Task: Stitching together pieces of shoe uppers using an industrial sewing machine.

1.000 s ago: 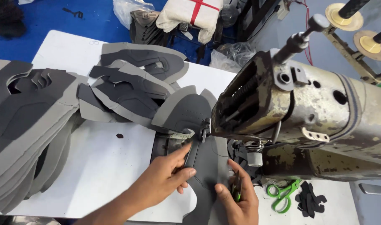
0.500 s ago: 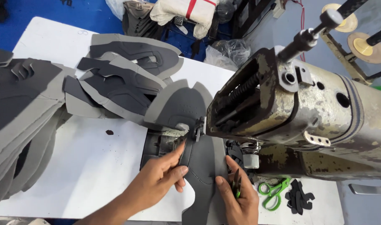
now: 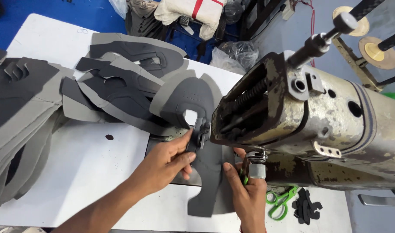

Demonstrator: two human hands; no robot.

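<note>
A dark grey cut shoe piece [image 3: 208,181] lies flat on the bed of an old metal sewing machine [image 3: 309,112], its far end under the presser foot [image 3: 202,131]. My left hand [image 3: 167,162] pinches the piece's left edge just before the foot, thumb and fingers closed on it. On the right edge, close to the machine's post, my right hand [image 3: 247,192] presses down on the piece. A small green tool [image 3: 243,177] is tucked between that hand's fingers.
Grey shoe pieces fan out behind the needle [image 3: 132,82], and a thick stack [image 3: 20,108] lies at the left on the white table [image 3: 85,168]. Green-handled scissors [image 3: 281,200] and small black cut bits [image 3: 307,206] lie at the right. Bags [image 3: 193,11] sit on the blue floor.
Both hands have stayed on the grey piece and moved a little toward the presser foot with it. My view has shifted slightly.
</note>
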